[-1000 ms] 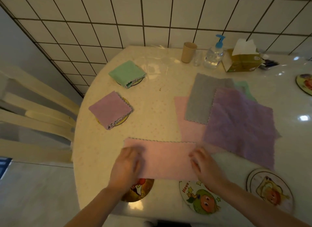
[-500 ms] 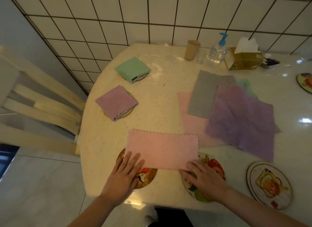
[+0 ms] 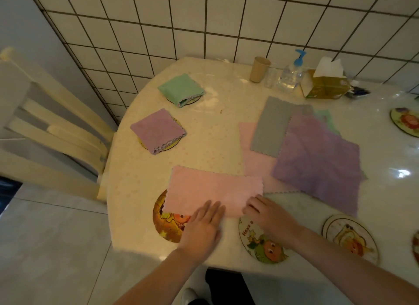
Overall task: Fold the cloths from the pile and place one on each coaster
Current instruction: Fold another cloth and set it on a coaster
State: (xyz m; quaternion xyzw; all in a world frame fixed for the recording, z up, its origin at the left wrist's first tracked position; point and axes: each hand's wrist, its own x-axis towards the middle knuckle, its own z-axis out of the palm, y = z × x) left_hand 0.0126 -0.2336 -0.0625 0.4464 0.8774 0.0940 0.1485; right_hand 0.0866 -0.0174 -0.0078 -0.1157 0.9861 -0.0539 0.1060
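Note:
A pink cloth, folded once into a long rectangle, lies near the table's front edge and partly covers an orange coaster. My left hand rests flat on the middle of its near edge. My right hand has its fingers curled on the cloth's near right corner, above a green-character coaster. The pile sits to the right: grey cloth, purple cloth, a pink one and a green one underneath. A folded green cloth and a folded purple cloth each lie on a coaster.
Bare coasters lie at the front right and far right. A cup, a pump bottle and a tissue box stand by the tiled wall. A chair stands left of the table.
My left hand slid right along the pink cloth's near edge to its middle. My right hand moved onto the cloth's near right corner. The cloth stays in place.

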